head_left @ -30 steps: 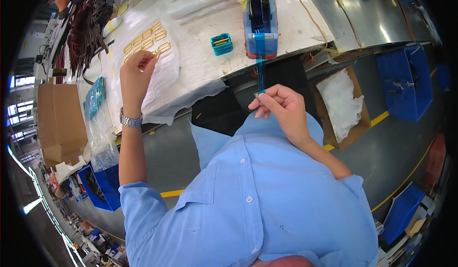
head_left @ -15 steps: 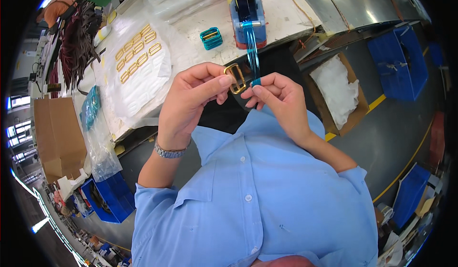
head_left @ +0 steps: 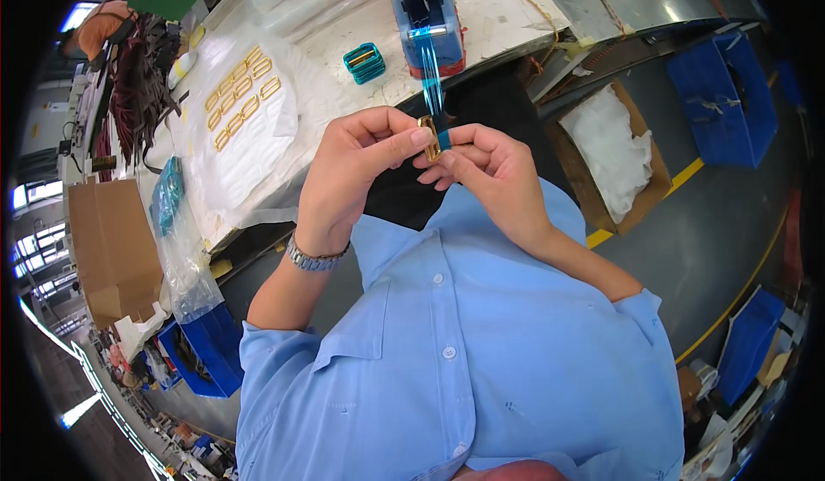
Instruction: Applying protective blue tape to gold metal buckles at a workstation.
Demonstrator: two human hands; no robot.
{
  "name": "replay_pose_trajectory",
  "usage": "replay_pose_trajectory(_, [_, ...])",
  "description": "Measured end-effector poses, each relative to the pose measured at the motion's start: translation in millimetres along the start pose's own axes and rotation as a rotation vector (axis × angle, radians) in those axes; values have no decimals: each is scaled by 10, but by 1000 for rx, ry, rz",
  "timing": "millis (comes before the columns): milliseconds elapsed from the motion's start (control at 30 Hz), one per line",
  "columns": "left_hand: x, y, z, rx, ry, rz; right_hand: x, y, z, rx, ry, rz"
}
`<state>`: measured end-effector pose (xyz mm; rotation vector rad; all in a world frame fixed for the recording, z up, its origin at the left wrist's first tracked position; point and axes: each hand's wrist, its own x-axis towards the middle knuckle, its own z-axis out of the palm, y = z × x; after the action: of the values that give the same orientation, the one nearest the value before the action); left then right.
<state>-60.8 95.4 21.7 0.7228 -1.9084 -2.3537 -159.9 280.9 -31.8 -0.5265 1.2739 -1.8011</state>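
My left hand (head_left: 354,161) pinches a gold metal buckle (head_left: 431,140) between thumb and fingers, turned partly edge-on. A shiny blue tape strip (head_left: 431,85) stretches down from the tape dispenser (head_left: 427,25) on the table edge. Its lower end lies against the buckle, where the fingers of my right hand (head_left: 498,176) are closed on it. Whether the tape sticks to the buckle I cannot tell. Beyond my left hand stands a small stack of buckles wrapped in blue (head_left: 364,63). Further left, several bare gold buckles (head_left: 244,116) lie in rows.
White sheeting (head_left: 258,165) covers part of the worktable. To the right are a carton with white plastic lining (head_left: 606,150) and a blue bin (head_left: 720,98). At the left stand a brown carton (head_left: 114,249) and a clear bag (head_left: 186,266). A person in orange (head_left: 101,30) is far left.
The gold buckle has turned from nearly face-on to a narrower angle and met the tape end. My hands have come closer together. The whole view has shifted slightly.
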Motion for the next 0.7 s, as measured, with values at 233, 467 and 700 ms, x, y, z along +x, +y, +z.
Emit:
replay_pose_trajectory(233, [72,-41,1,1,-13,-28,8,5,-34,16,-39,11])
replay_pose_trajectory(467, [136,-48,6,14,-20,-48,28,22,-77,60,-57,37])
replay_pose_trajectory(700, [179,-101,29,-10,1,-64,79,50,-67,100,-54,44])
